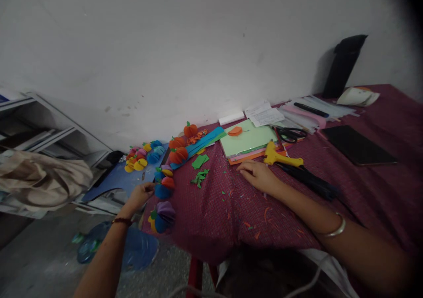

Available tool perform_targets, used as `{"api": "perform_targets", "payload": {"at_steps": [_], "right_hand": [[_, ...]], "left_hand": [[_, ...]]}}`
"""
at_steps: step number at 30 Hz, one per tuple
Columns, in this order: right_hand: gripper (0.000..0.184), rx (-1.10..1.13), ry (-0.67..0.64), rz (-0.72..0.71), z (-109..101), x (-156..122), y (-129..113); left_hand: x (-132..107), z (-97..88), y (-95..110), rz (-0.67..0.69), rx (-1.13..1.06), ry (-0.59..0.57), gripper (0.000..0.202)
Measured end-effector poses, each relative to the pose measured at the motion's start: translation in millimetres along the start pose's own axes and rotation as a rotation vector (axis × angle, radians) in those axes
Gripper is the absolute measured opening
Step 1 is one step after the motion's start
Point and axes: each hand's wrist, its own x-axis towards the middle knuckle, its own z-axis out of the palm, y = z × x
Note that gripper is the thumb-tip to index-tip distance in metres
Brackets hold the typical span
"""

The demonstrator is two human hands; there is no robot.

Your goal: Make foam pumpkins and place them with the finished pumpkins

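My left hand (141, 195) is at the table's left edge, its fingers curled together against the side of a blue and red paper pumpkin (162, 191). The fingertips are partly hidden. Close by stand a purple, blue and yellow paper pumpkin (165, 215) and another small multicoloured one (164, 172). My right hand (259, 175) rests on the cloth with fingers loosely bent and apart, holding nothing. Just beyond it lies a yellow glue gun (280, 157). Orange paper pumpkins (179, 156) sit farther back on the left.
Coloured paper sheets (247, 140), scissors (291, 134), green scraps (200, 178) and blue strips (201, 144) lie on the red cloth (211, 218). A dark tablet (358, 144) is at right. More paper pumpkins (139, 157) fill a blue surface at left, near a cloth bag (49, 179).
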Motion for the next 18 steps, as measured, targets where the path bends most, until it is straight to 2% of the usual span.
{"api": "perform_targets", "payload": {"at_steps": [2, 5, 6, 7, 9, 11, 13, 15, 18], "right_hand": [[0.022, -0.007, 0.003, 0.009, 0, 0, 0], [0.021, -0.007, 0.005, 0.030, -1, 1, 1], [0.021, -0.007, 0.005, 0.037, -1, 1, 2], [0.021, -0.008, 0.004, 0.043, 0, 2, 3], [0.021, -0.009, -0.003, 0.045, 0, 2, 6], [0.021, -0.008, -0.002, 0.045, 0, 2, 8], [0.020, -0.005, 0.007, 0.053, 0, 2, 9], [0.020, -0.008, 0.011, 0.063, 0, 2, 9], [0.019, -0.015, 0.006, 0.070, 0, 3, 6]], "left_hand": [[-5, -10.5, -1, -0.009, 0.000, 0.056, 0.036], [-10, -28.0, 15, -0.026, -0.002, 0.261, 0.049], [-10, -31.8, 28, -0.024, -0.007, 0.330, 0.049], [-9, -33.5, 44, 0.004, -0.017, 0.346, 0.048], [-3, -28.7, 85, 0.114, -0.003, 0.284, 0.041], [10, -12.6, 129, 0.249, 0.062, 0.098, 0.034], [28, 11.8, 167, 0.343, 0.274, -0.061, 0.027], [48, 39.0, 192, 0.343, 0.317, -0.081, 0.019], [77, 73.3, 208, 0.300, 0.319, -0.076, 0.022]]}}
